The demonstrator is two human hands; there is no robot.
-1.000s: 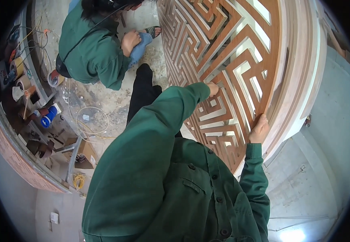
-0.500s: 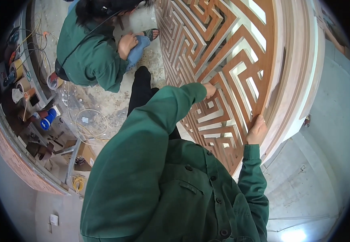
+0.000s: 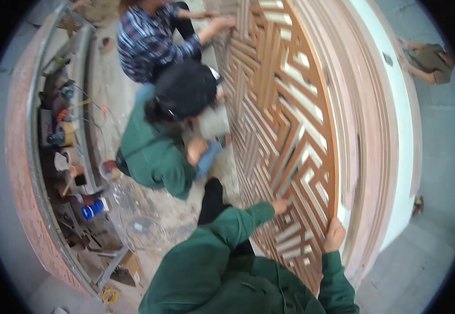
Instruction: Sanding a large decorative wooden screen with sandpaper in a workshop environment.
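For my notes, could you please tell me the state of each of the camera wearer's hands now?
Left hand: closed on the lattice panel, fingertips unclear.
Right hand: closed on the panel's edge.

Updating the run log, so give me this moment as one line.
left hand: at slats of wooden lattice panel | right hand: gripping panel's edge | nearby: crouched green-clad co-worker

On my left runs a long, pinkish-topped workbench (image 3: 20, 172), cluttered underneath. Pale, stained floor (image 3: 172, 212) spreads before me; far to my right lies a plain grey surface (image 3: 445, 152), floor or wall I can't tell.
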